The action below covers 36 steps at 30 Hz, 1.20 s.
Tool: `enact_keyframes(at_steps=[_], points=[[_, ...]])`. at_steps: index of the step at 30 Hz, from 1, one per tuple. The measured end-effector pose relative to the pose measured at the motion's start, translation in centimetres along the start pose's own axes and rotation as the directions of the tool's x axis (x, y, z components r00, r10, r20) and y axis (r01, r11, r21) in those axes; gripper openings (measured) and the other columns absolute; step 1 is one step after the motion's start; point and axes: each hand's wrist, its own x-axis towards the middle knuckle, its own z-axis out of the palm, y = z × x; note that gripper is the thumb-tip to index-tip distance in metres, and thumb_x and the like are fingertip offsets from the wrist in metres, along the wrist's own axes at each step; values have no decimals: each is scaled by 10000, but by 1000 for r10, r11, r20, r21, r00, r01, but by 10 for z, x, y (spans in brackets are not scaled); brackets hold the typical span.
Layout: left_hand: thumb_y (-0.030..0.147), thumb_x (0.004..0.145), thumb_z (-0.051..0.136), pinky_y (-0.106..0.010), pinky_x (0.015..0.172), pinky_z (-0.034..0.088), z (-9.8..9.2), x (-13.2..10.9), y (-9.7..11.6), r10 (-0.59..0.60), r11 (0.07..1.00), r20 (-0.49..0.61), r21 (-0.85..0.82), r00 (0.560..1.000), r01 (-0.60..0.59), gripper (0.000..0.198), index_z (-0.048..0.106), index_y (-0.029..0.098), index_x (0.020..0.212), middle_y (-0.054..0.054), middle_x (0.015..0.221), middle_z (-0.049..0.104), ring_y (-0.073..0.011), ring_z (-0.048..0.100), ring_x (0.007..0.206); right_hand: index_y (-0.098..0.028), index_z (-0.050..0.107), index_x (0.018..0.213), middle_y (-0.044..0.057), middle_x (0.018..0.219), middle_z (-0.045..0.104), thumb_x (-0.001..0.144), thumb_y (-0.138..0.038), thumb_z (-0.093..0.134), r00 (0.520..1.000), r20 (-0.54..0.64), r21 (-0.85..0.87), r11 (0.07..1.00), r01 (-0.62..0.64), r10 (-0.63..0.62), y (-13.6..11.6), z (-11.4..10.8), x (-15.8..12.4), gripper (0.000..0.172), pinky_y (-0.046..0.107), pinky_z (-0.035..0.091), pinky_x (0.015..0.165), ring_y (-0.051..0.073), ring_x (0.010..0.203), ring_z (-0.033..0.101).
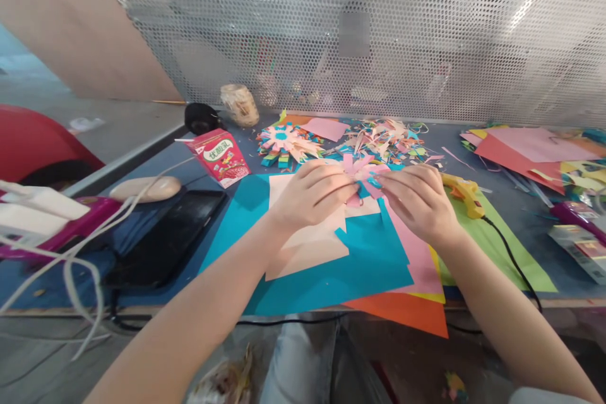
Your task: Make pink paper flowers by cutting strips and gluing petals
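Both forearms reach toward twelve o'clock; left hand [310, 192] and right hand [416, 202] pinch a pink paper flower [362, 173] above coloured sheets [374, 252]. Likely mid-assembly; the petals look to need careful pressing next.

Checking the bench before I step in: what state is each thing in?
left hand: pinching the pink paper flower
right hand: pinching the same flower
finished paper flower: lying flat
red carton: tipped over
glue gun: lying down, cord attached
tablet: screen dark
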Motion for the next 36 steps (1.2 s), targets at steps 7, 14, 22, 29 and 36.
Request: enact_keyframes(at_steps=[7,14,22,29,36], points=[[119,825,550,-295,764,494,2,-1,-1,-4,1000,-7,-11,1000,4,128,587,164,939,-30,851,702,-153,622,833,-186,384,1308,57,915,683,783,-64,591,999,-48,24,999,-21,22,-1,2,1,578,314,500,742,172,847,591],[113,814,566,-297,767,490,2,-2,-1,-3,1000,-9,-29,1000,3,140,588,160,944,-36,844,698,-155,620,829,-181,357,1334,66,942,675,782,-56,585,1000,-12,41,999,8,-8,1,3,-2,609,326,498,756,181,875,591],[119,813,573,-302,749,495,2,-3,-1,5,1000,-10,-28,1000,-5,130,586,159,935,-38,850,702,-160,623,835,-154,364,1320,76,946,676,789,-77,580,999,8,22,999,33,-33,1,1,-1,578,337,504,760,192,900,586],[118,840,529,-300,762,494,0,1,1,16,999,6,-35,1000,-16,114,584,161,930,-34,857,702,-152,630,834,-162,354,1321,89,999,678,797,-88,560,1000,23,27,1000,0,0,-1,0,2,568,357,513,768,204,916,585],[127,847,520,-303,775,493,1,0,2,8,998,16,-57,1000,-7,116,582,158,940,-34,860,704,-153,629,843,-159,377,1297,86,979,670,799,-59,542,999,35,35,999,2,-3,-1,1,0,535,348,499,775,198,915,576]])
